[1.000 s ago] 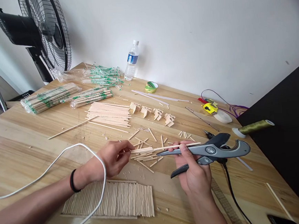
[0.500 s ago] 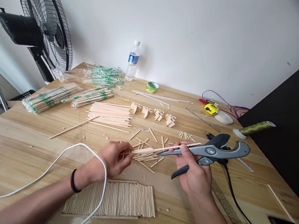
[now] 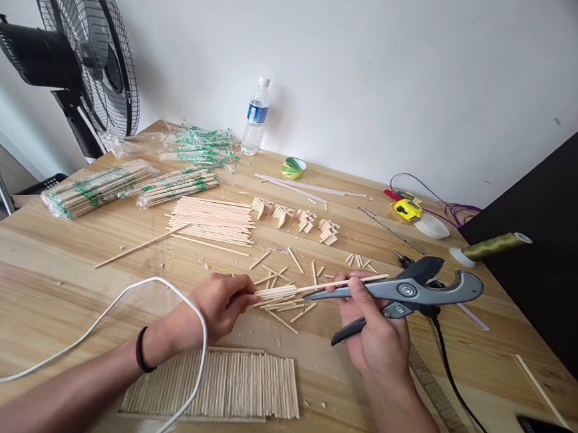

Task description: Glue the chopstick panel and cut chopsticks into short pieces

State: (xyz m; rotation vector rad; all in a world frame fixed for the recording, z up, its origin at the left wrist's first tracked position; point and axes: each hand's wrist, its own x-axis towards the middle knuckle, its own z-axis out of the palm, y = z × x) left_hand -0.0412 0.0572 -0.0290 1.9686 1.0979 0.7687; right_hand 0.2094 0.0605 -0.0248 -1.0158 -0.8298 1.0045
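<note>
My left hand point(image 3: 221, 307) is closed, pinching the near end of a long thin wooden stick point(image 3: 329, 285), perhaps along with short pieces; the exact number is hidden. The stick runs rightward to my right hand point(image 3: 381, 339), where its far part lies under the thumb. That hand is closed around a grey pipe cutter point(image 3: 442, 294) whose jaws point right and whose handles are spread apart. Short cut sticks point(image 3: 304, 313) lie scattered on the table between and behind my hands. Nearer to me is a flat panel of sticks laid side by side point(image 3: 232, 386).
A white cable point(image 3: 204, 330) loops across my left wrist. Farther back lie a pile of long sticks point(image 3: 212, 222), small stepped stick blocks point(image 3: 306, 220), bagged sticks point(image 3: 101, 186) and a water bottle point(image 3: 256, 118). At right are a tape measure point(image 3: 407, 210) and a thread spool point(image 3: 494, 249).
My left thumb and forefinger have come closer together around the stick end. The pipe cutter and my right hand are almost still.
</note>
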